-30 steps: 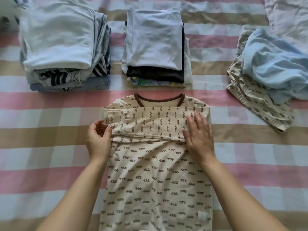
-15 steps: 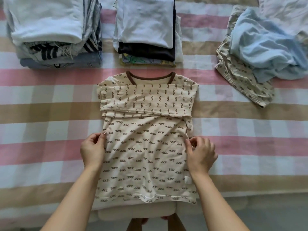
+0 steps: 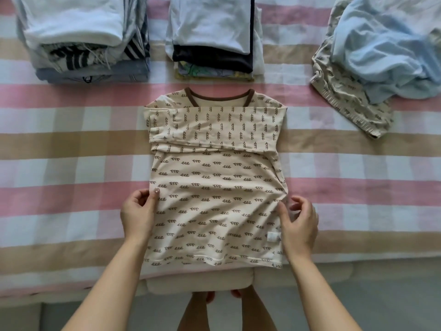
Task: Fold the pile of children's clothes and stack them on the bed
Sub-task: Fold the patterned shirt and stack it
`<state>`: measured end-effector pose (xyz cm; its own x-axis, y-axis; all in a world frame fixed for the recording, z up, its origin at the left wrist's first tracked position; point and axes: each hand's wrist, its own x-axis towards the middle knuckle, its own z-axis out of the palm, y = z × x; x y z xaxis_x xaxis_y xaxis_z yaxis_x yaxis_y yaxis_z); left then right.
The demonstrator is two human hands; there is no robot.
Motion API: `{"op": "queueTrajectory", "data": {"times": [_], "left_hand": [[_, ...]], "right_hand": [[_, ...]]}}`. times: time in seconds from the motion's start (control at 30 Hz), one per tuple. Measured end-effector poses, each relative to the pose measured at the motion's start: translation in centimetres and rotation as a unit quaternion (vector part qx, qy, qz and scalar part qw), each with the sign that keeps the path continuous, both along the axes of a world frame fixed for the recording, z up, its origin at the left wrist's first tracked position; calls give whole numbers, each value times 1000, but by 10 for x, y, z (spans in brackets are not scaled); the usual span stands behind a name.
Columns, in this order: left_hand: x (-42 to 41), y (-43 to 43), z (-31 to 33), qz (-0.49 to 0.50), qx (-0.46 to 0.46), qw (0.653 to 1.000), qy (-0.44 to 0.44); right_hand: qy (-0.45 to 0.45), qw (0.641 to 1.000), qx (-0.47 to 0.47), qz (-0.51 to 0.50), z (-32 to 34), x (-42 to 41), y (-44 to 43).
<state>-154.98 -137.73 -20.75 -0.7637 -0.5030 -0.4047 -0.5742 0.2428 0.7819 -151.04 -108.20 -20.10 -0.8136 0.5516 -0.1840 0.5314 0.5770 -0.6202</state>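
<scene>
- A cream shirt (image 3: 214,187) with a brown squiggle print lies flat on the striped bed (image 3: 71,151), in the centre of the frame, collar towards the top.
- Its sleeves are already folded across the chest in a band just below the brown collar. The lower half lies open, rippled with soft diagonal wrinkles.
- The left hand (image 3: 138,216) sits at the shirt's left edge, lower centre-left. The thumb lies on the cloth and the fingers curl beside it, apparently pinching the edge.
- The right hand (image 3: 298,225) sits at the right edge. Only the thumb touches the cloth, and the fingers are spread and loosely bent, holding nothing.
- Two folded stacks stand along the top: one at upper left (image 3: 78,32), one at upper centre (image 3: 212,27) just above the collar.
- A loose pile (image 3: 381,56) of pale blue and patterned clothes waits at upper right.
- The step in hand looks like folding the bottom half up to the collar.
- To do it well, the right hand should take a grip level with the left, so both sides rise evenly.
- The hem should be carried straight up over the sleeve band without dragging the sleeves loose.
- It should land square with the shoulders, and the wrinkles be smoothed flat before stacking.
</scene>
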Motion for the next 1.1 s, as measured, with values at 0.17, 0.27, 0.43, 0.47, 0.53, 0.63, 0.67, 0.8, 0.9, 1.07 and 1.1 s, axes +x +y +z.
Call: {"op": "queueTrajectory", "data": {"times": [0.17, 0.27, 0.43, 0.47, 0.53, 0.63, 0.67, 0.8, 0.9, 1.07, 1.1], "left_hand": [[69, -9, -9, 30, 30, 998, -35], [94, -11, -11, 56, 73, 995, -45], [97, -7, -8, 115, 141, 982, -39], [97, -6, -6, 124, 151, 980, -36], [96, -4, -3, 134, 164, 977, -30], [98, -5, 0, 139, 168, 975, -32], [99, -5, 0, 136, 166, 976, -34], [102, -8, -3, 108, 146, 983, -39], [103, -10, -6, 77, 115, 990, -37], [107, -15, -9, 60, 60, 996, -38], [110, -16, -7, 45, 48, 998, -24]], "right_hand": [[3, 993, -17, 113, 3, 75, -9], [-15, 993, -38, 110, -2, 94, -13], [-32, 996, -88, -7, -8, 90, -14], [-38, 995, -90, -20, -8, 89, -12], [-30, 992, -114, -48, -8, 91, -6], [-4, 981, -162, -111, -6, 98, 11], [4, 977, -168, -132, -6, 100, 18], [-3, 973, -159, -168, -10, 104, 37], [-25, 983, -129, -128, -12, 105, 39], [4, 983, 38, 180, -4, 104, 27], [0, 967, 76, 244, -5, 105, 26]]}}
